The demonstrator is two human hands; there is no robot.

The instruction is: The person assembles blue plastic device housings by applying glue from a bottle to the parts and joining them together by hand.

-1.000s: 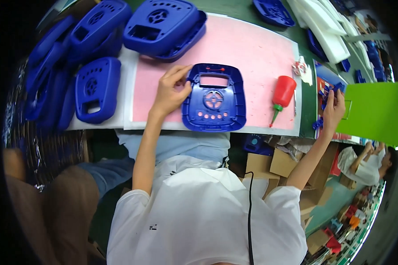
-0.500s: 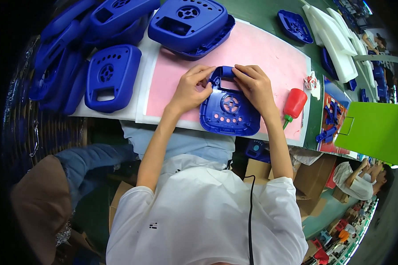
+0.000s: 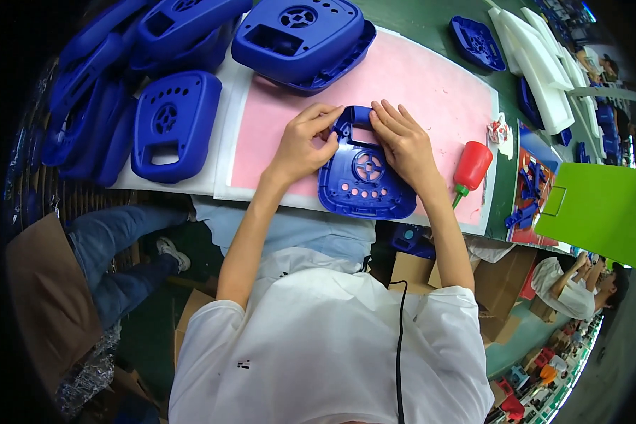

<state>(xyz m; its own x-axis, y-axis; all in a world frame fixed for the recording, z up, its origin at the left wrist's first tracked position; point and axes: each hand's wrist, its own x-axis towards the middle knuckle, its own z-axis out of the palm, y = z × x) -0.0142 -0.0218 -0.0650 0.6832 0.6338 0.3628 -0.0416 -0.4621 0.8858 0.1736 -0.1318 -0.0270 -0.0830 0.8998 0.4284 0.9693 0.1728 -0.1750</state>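
A blue plastic housing half [image 3: 346, 173] lies hollow side up on the pink sheet, its handle end pointing away from me. It has a round grille and a row of small holes. My left hand [image 3: 304, 143] is closed in a pinch at the left side of the handle; its fingertips partly cover the rim there. Along the right side of the handle lies my right hand [image 3: 406, 147], fingers stretched out and resting on the blue plastic. A red squeeze bottle [image 3: 473, 164] with a green tip lies to the right of that hand.
Stacked blue housings [image 3: 300, 39] stand beyond the pink sheet [image 3: 431, 85]. More housings [image 3: 177, 127] are piled at the left. White foam pieces [image 3: 533, 67], a crumpled wrapper [image 3: 500, 134] and a green panel [image 3: 597, 212] are at the right. Another person [image 3: 106, 261] is at the lower left.
My right hand's fingers have straightened from a pinch on the handle and now lie flatter on it. The left hand keeps its hold. The person at the left has shifted, showing a shoe.
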